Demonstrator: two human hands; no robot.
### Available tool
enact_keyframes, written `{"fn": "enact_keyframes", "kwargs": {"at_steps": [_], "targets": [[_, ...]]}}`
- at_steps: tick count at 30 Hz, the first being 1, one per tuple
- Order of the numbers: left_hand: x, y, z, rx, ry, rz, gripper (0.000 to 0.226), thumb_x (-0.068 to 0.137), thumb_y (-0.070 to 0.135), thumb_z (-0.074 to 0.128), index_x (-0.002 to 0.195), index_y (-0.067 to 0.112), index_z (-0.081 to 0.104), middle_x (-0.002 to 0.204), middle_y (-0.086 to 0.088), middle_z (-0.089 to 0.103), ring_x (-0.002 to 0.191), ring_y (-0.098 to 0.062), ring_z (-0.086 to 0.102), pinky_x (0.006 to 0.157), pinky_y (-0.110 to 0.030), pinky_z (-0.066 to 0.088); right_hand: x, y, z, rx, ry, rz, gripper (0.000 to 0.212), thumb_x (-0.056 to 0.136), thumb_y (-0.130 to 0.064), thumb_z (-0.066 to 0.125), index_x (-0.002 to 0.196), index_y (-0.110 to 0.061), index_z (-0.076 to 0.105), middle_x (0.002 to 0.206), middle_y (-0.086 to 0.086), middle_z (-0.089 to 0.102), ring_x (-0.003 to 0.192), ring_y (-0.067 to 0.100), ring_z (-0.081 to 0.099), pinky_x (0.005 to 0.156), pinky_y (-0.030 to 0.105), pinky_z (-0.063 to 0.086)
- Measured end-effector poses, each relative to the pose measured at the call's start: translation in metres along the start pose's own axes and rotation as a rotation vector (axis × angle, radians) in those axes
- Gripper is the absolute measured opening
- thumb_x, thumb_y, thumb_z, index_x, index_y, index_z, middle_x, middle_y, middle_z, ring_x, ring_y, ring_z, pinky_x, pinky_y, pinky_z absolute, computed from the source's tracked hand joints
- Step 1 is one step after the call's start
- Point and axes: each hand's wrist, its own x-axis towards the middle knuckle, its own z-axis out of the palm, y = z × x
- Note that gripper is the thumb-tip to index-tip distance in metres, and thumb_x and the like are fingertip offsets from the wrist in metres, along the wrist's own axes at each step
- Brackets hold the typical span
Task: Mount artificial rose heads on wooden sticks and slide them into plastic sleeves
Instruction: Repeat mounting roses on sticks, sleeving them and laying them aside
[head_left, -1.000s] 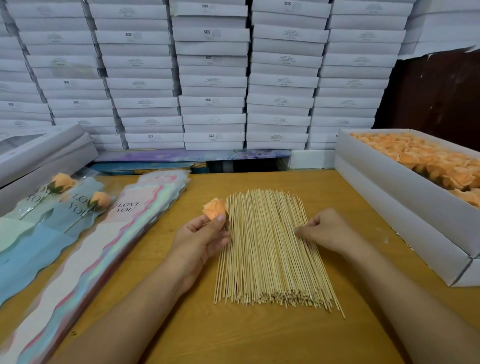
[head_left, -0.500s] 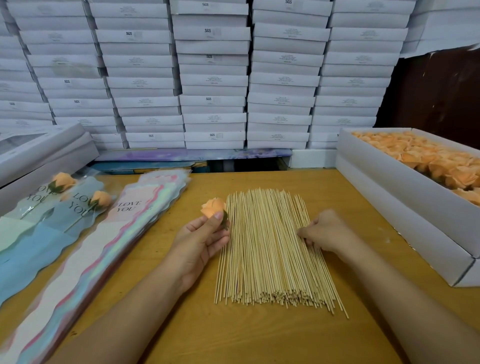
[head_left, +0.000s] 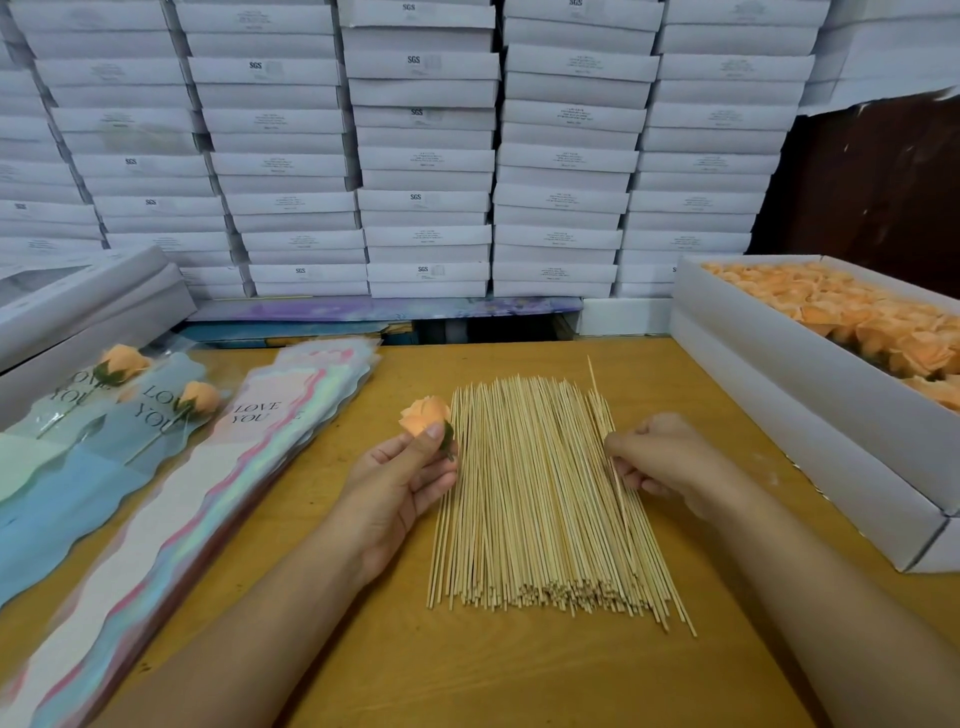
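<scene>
Rose head (head_left: 425, 415), one, orange, centre frame: pinched between thumb and fingers of left hand (head_left: 400, 480). Wooden stick (head_left: 597, 384), one, tip raised above pile: pinched by right hand (head_left: 657, 457). Stick pile (head_left: 535, 499), uncounted, centre. Sleeved roses, two, left: (head_left: 122, 361), (head_left: 197, 397). Sleeve stack (head_left: 171, 519), lower left. Open box of rose heads (head_left: 769, 364), right. Surface: yellow-brown table (head_left: 467, 675). Background: stacked white boxes (head_left: 426, 156).

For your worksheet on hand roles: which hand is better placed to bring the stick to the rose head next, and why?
The right hand: it already pinches a single stick lifted off the stick pile, while the left hand holds the rose head beside it.
</scene>
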Motion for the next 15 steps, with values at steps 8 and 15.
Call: {"fn": "enact_keyframes", "kwargs": {"at_steps": [8, 15], "targets": [[0.0018, 0.0007, -0.0009, -0.05, 0.011, 0.0, 0.034, 0.075, 0.022, 0.078, 0.104, 0.004, 0.074, 0.102, -0.016, 0.075, 0.081, -0.016, 0.074, 0.069, -0.024, 0.062, -0.0025, -0.0049, -0.0056, 0.326, -0.177, -0.077, 0.013, 0.091, -0.005, 0.066, 0.104, -0.008, 0.066, 0.081, 0.005, 0.078, 0.066, 0.012, 0.071, 0.057, 0.023, 0.056], [0.0047, -0.0005, -0.0028, -0.065, 0.006, 0.0, 0.034, 0.077, 0.022, 0.078, 0.105, 0.003, 0.073, 0.104, -0.017, 0.074, 0.082, -0.016, 0.074, 0.07, -0.025, 0.062, -0.0051, -0.0082, -0.0102, 0.552, -0.332, -0.114, 0.024, 0.086, 0.003, 0.068, 0.109, -0.003, 0.069, 0.088, 0.013, 0.077, 0.069, 0.016, 0.072, 0.058, 0.023, 0.057]]}}
